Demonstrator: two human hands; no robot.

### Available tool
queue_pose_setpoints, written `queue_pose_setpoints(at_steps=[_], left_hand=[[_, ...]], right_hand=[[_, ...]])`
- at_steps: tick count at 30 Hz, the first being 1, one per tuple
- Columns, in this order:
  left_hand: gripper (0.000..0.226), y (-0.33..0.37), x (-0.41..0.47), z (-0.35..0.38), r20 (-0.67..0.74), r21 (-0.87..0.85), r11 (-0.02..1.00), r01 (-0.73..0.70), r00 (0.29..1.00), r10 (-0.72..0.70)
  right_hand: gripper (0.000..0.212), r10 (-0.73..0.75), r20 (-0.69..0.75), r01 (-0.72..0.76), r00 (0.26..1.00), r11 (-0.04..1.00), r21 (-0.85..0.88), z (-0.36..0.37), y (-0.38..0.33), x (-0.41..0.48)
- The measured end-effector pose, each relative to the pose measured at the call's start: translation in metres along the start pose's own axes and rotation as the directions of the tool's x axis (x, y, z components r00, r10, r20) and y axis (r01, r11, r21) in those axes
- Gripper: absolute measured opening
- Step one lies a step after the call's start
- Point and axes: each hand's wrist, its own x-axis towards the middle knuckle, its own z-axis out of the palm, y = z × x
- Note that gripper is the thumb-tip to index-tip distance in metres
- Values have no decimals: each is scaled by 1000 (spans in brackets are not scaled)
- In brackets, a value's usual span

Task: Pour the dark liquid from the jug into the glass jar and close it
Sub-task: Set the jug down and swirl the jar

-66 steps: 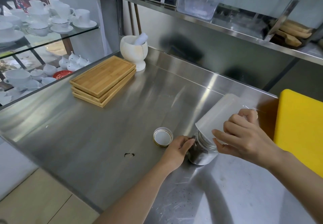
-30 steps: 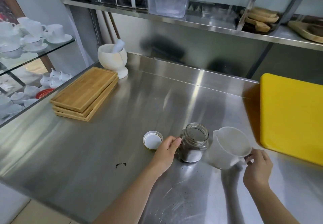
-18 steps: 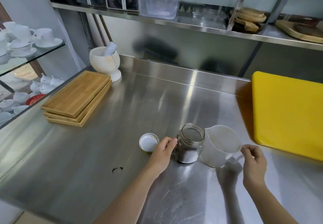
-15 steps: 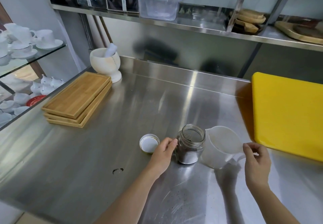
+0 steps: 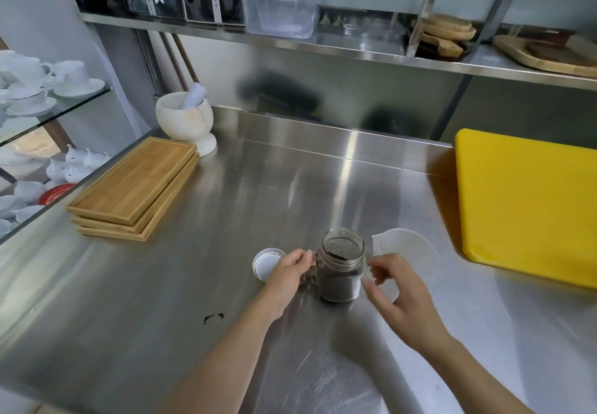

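The glass jar stands upright and uncapped near the front middle of the steel counter, roughly half full of dark contents, with some dark grains clinging inside below the mouth. The left hand is closed around the jar's handle on its left side. Just left of that hand, partly covered by it, the lid lies on the counter with its white inside facing up. The right hand hangs just right of the jar with fingers loosely curled and nothing in them; whether the fingertips touch the glass cannot be told. Behind that hand, just right of the jar, the white jug stands on the counter, released, its lower part hidden by the hand.

A small dark spill marks the counter nearer and to the left. Farther right lies a yellow cutting board. At the far left sits a stack of bamboo trays, and beyond it a white mortar with pestle. On the shelf above stands a clear plastic box. White cups fill the glass shelves at far left.
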Motion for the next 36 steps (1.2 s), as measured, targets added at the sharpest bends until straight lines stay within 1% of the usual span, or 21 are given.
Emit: queue_pose_setpoints(at_steps=[2, 6, 8, 10, 12, 14, 17, 20, 24, 27, 31, 36], left_hand=[[24, -1, -1, 1, -16, 9, 1000, -7, 1000, 7], [25, -1, -2, 1, -23, 24, 1000, -13, 1000, 13], [27, -1, -2, 2, -34, 35, 999, -12, 999, 13], [28, -1, -1, 2, -30, 45, 999, -20, 999, 21], [29, 1, -2, 4, -19, 40, 999, -33, 999, 33], [27, 5, -4, 6, -1, 25, 999, -36, 999, 36], [26, 6, -6, 6, 27, 12, 999, -41, 999, 41], [25, 5, -7, 4, 47, -23, 999, -26, 999, 27], [25, 4, -13, 2, 85, -94, 995, 19, 996, -11], [25, 5, -18, 0, 98, -114, 993, 42, 995, -31], [26, 7, -21, 1, 96, -141, 988, 62, 994, -49], [25, 13, -27, 6, 33, -158, 986, 51, 998, -47]], right_hand=[[29, 78, 46, -76, 996, 997, -27, 11, 5, -5], [61, 186, 61, -180, 981, 980, -91, 24, 10, -6], [73, 252, 102, -252, 962, 968, -20, 28, 13, -1], [81, 325, 142, -342, 935, 933, 112, 31, 17, 5], [82, 367, 176, -401, 913, 888, 226, 33, 23, 10], [79, 378, 214, -427, 901, 859, 282, 32, 27, 14], [85, 333, 283, -415, 900, 853, 317, 31, 31, 20], [84, 301, 328, -408, 895, 850, 334, 31, 36, 23], [93, 298, 419, -451, 858, 828, 335, 31, 44, 20], [98, 306, 473, -484, 826, 815, 318, 32, 48, 15], [92, 317, 459, -480, 830, 825, 298, 34, 46, 10], [82, 279, 370, -415, 886, 833, 366, 37, 34, 3]])
